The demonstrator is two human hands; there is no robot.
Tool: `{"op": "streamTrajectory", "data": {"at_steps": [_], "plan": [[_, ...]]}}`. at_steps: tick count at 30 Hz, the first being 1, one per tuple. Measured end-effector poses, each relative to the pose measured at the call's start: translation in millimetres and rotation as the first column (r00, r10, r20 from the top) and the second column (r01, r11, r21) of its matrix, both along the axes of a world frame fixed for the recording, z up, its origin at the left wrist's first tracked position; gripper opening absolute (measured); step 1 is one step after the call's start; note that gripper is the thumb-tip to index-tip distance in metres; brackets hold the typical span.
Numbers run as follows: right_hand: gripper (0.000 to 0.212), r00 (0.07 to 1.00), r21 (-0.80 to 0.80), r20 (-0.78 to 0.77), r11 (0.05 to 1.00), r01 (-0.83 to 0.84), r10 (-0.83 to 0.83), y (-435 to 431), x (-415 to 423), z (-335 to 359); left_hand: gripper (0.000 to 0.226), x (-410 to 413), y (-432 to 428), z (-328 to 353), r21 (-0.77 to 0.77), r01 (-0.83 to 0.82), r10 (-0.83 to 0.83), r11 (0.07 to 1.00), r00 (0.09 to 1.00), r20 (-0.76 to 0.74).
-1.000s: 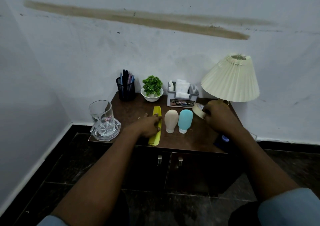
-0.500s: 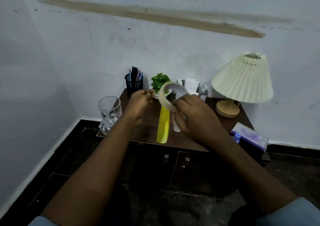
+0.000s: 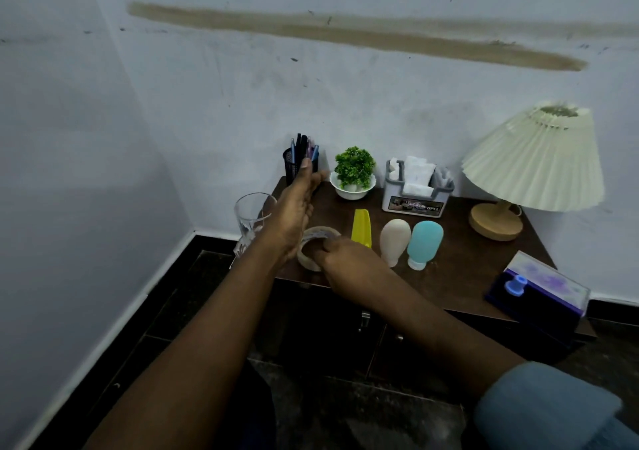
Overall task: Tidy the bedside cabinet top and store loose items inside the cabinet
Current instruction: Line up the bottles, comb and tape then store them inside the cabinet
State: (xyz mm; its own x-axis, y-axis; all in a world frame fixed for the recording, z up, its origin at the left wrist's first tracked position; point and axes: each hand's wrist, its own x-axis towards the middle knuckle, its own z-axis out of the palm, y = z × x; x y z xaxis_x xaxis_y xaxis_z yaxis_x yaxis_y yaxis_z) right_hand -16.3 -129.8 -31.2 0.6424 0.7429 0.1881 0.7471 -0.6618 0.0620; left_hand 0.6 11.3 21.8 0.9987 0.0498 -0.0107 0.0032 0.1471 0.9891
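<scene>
Tape roll (image 3: pixel 315 246) is down at the bench's (image 3: pixel 460 270) seven o'clock corner now — a second ago it was up in the air. Right hand (image 3: pixel 340 254) pinches it; left hand (image 3: pixel 294 213) spread open, empty. Cabinet doors shut, storing not begun.

Two bare forearms seen, no rings, watch or gloves visible. Blue-grey sleeve (image 3: pixel 546 411) worn on right arm, pushed up near elbow, at 5 o'clock. Left sleeve out of frame.
</scene>
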Motion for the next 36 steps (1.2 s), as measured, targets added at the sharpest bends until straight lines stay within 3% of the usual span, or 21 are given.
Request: {"op": "streamTrajectory", "data": {"at_steps": [3, 6, 8, 11, 13, 15, 19, 23, 28, 33, 36], "plan": [[0.044, 0.999, -0.006, 0.027, 1.0, -0.025, 0.026, -1, -9, 3, 0.068, 3, -7, -2, 0.032, 0.008, -0.008, 0.999, 1.0, 0.005], [0.019, 0.993, 0.145, 0.114, 0.988, -0.045, 0.028, -20, -9, 31, 0.075, 6, -12, -6, -0.007, 0.016, -0.016, 1.0, 1.0, 0.013], [0.016, 0.975, 0.301, 0.19, 0.952, 0.057, -0.118, -50, -1, 54, 0.075, 7, -16, -6, 0.003, 0.022, -0.022, 1.0, 0.999, 0.035], [0.022, 0.877, 0.494, 0.214, 0.822, 0.283, -0.431, -111, 17, 76, 0.077, 8, -24, -6, 0.084, -0.01, 0.005, 0.996, 0.999, 0.054], [0.021, 0.831, 0.443, 0.146, 0.786, 0.431, -0.537, -148, 29, 78, 0.07, 9, -30, -7, 0.11, -0.005, -0.002, 0.994, 0.998, 0.06], [0.024, 0.844, 0.311, 0.068, 0.815, 0.488, -0.532, -170, 39, 71, 0.058, 10, -35, -11, 0.144, 0.007, -0.017, 0.989, 0.997, 0.074], [0.032, 0.873, 0.126, -0.204, 0.872, 0.473, -0.444, -180, 49, 46, 0.044, 9, -47, -15, 0.208, -0.004, -0.023, 0.978, 0.992, 0.126], [0.038, 0.847, 0.1, -0.384, 0.895, 0.434, -0.368, -180, 61, 32, 0.025, 7, -55, -19, 0.221, -0.043, -0.002, 0.974, 0.98, 0.2], [0.04, 0.811, 0.073, -0.476, 0.904, 0.422, -0.34, -177, 69, 21, 0.027, 6, -58, -25, 0.236, -0.061, 0.006, 0.97, 0.974, 0.228], [0.02, 0.8, -0.059, -0.434, 0.899, 0.434, -0.414, -193, 67, 28, 0.021, 6, -59, -23, 0.191, -0.164, 0.104, 0.968, 0.951, 0.29], [0.025, 0.826, -0.147, -0.393, 0.914, 0.378, -0.405, -200, 58, 30, 0.018, 8, -64, -23, 0.172, -0.198, 0.138, 0.965, 0.942, 0.307]]}}
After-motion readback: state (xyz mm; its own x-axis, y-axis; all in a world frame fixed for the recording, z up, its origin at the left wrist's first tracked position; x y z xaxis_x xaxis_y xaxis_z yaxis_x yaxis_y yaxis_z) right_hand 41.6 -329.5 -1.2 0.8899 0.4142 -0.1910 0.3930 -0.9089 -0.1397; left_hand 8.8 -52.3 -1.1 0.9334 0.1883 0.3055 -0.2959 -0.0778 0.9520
